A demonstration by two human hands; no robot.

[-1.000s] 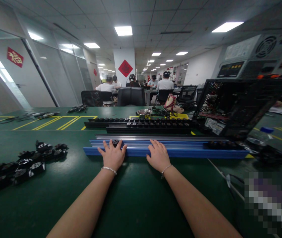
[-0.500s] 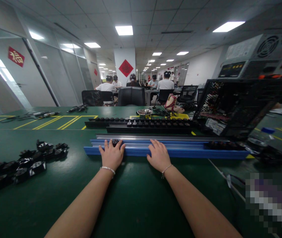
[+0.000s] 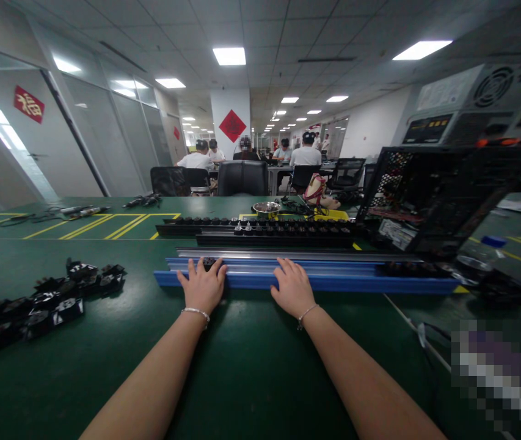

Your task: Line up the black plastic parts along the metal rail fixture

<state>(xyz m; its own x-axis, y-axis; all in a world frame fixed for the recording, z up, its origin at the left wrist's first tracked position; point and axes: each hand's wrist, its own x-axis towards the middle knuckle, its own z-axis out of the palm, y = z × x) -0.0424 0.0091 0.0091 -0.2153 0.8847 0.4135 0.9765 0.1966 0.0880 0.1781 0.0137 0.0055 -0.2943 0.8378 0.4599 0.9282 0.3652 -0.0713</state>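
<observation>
I have both hands on the blue rail, which lies on the green tabletop across the middle of the frame. My left hand is left of center, palm down, its fingers spread. A small black part sits in the rail by its fingertips; from here I can't tell if they pinch it. My right hand is just right of center, thumb apart, fingers closer together over the rail. I can't tell if that grip squeezes or only rests. More black parts sit in the rail's right end. Loose black pieces lie at the left of the frame. Behind the rail, near the middle, are rows of small parts in black rails. A big black computer case leans at the right.
</observation>
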